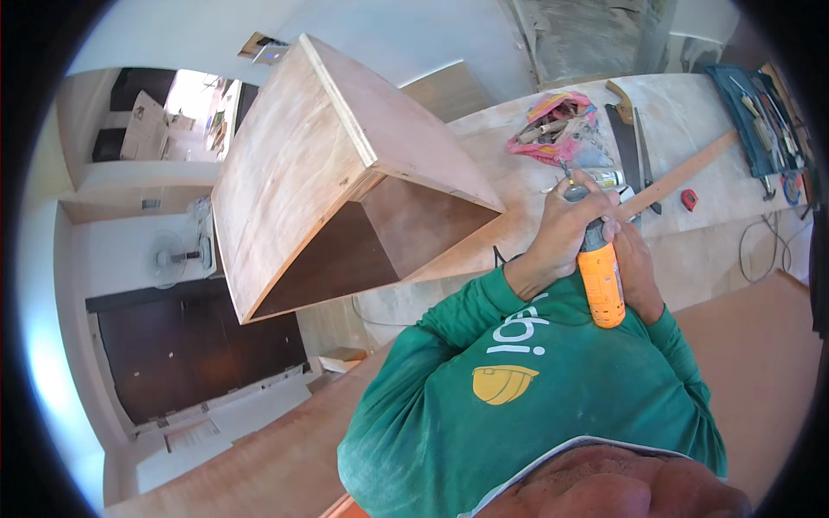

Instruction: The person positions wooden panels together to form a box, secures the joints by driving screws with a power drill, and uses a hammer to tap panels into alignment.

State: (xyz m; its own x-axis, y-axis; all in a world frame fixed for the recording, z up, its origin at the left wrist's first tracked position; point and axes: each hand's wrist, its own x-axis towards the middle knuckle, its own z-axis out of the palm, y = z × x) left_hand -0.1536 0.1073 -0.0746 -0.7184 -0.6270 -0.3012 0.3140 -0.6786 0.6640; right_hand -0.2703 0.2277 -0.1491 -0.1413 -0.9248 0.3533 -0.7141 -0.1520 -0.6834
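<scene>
I hold an orange and dark grey power drill (601, 289) close to my chest. My left hand (561, 226) is closed around its front end, with fingertips near the chuck and a thin bit pointing away from me. Against the other side of the tool, my right hand (634, 263) is closed, its fingers partly hidden by the drill. On the bench beyond lies a pink plastic bag (553, 129) with small items inside. To my left stands a large plywood box (285, 173), tilted in view, its hollow side facing me.
A handsaw (625, 142), a long wooden strip (682, 175) and a red tape measure (688, 199) lie on the bench (669, 99). A tool roll (747, 121) sits at the far right. A cable (764, 246) hangs below. A fan (173, 256) is at left.
</scene>
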